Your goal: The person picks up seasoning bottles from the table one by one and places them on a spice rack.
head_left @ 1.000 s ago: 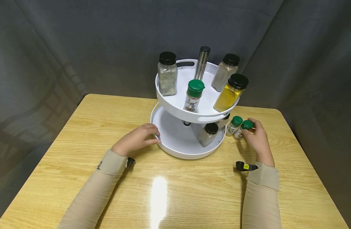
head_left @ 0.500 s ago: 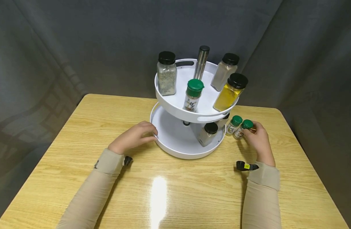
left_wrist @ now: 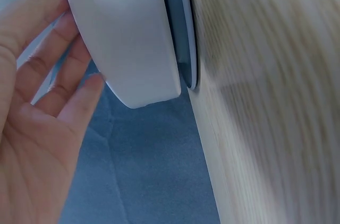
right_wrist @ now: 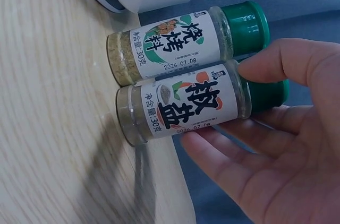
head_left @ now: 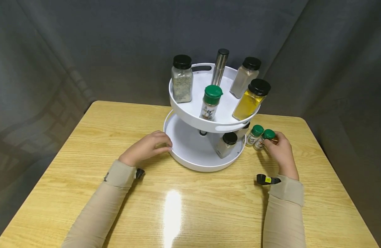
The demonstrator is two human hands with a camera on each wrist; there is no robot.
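Note:
A white two-tier turntable (head_left: 202, 167) stands on the table. My left hand (head_left: 147, 148) holds the rim of its lower tray (left_wrist: 122, 38), thumb and fingertips at the edge. To the right of the turntable, my right hand (head_left: 281, 151) grips a green-capped seasoning bottle (right_wrist: 194, 104), thumb on one side near the cap and fingers on the other. That bottle stands upright on the tabletop. Right beside it is a second green-capped seasoning bottle (right_wrist: 172, 43), its label also in Chinese characters. In the right wrist view, my thumb partly covers the held bottle's cap.
On the upper tray (head_left: 193, 119) are a jar of dried herbs (head_left: 182, 84), a green-capped bottle (head_left: 210, 103), a yellow spice jar (head_left: 249, 103) and a pale powder jar (head_left: 243, 81). A metal post (head_left: 219, 69) rises at the centre. Below stands a black-lidded jar (head_left: 225, 146), another partly hidden.
My left hand has drawn back slightly to the left along the lower rim. My right hand stays at the bottle with barely any shift; turntable and jars have not moved.

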